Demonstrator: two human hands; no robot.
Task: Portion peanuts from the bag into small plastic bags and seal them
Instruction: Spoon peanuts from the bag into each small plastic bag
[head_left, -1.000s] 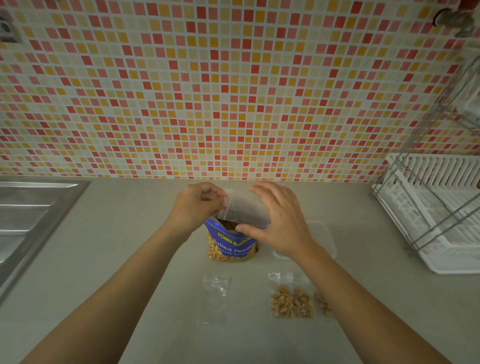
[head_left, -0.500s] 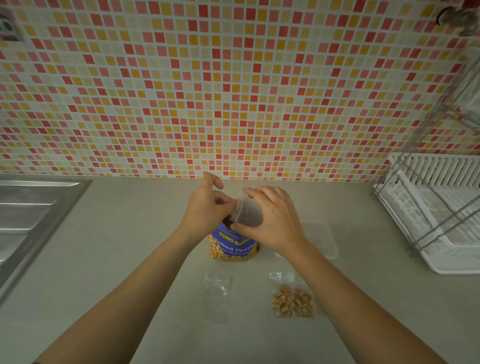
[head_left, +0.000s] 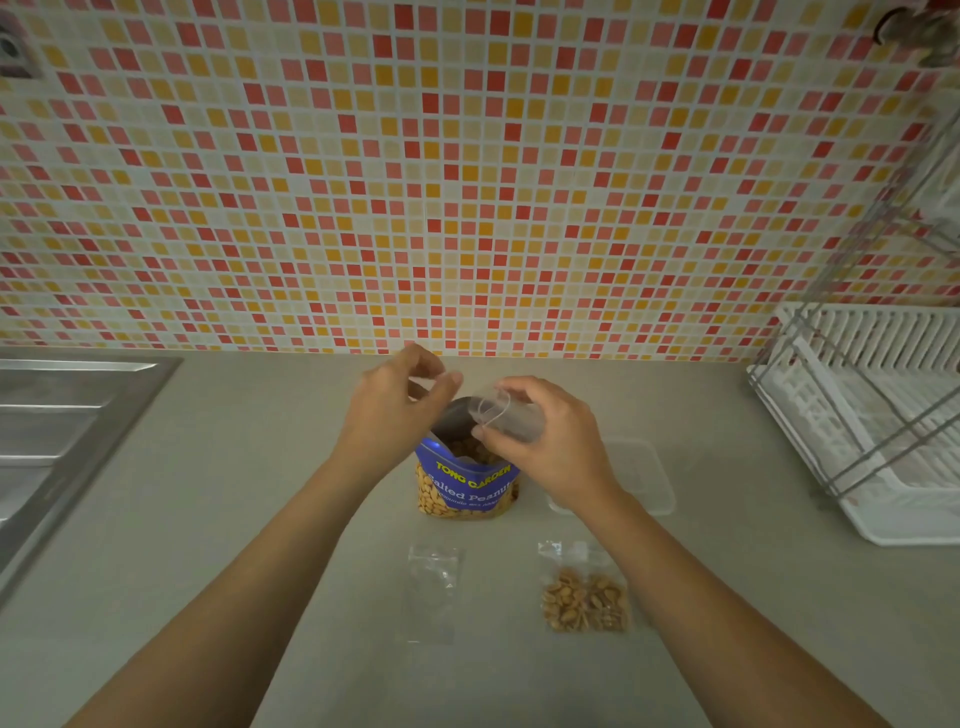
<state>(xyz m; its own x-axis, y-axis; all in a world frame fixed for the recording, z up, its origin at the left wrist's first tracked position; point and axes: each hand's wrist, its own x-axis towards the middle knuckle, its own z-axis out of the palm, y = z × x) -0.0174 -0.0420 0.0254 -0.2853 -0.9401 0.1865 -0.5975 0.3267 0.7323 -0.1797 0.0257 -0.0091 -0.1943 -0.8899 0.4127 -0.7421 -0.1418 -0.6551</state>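
Observation:
A blue "Salted Peanuts" bag (head_left: 467, 491) stands on the counter with its top open and peanuts showing inside. My right hand (head_left: 550, 447) pinches a small clear plastic bag (head_left: 506, 415) just above the right side of that opening. My left hand (head_left: 392, 415) hovers at the left rim of the peanut bag. Its fingers are loosely curled, its thumb is raised, and nothing shows in its grip. Nearer me lie an empty small bag (head_left: 434, 577) and a small bag filled with peanuts (head_left: 584, 603).
A clear plastic container (head_left: 641, 475) lies flat to the right of the peanut bag. A white dish rack (head_left: 883, 415) with a metal frame fills the right side. A steel sink drainer (head_left: 57, 441) is at the left. A tiled wall stands behind the counter.
My left hand has let go of the small clear bag and moved left. The right hand keeps the bag and has tilted it over the peanut bag's open mouth.

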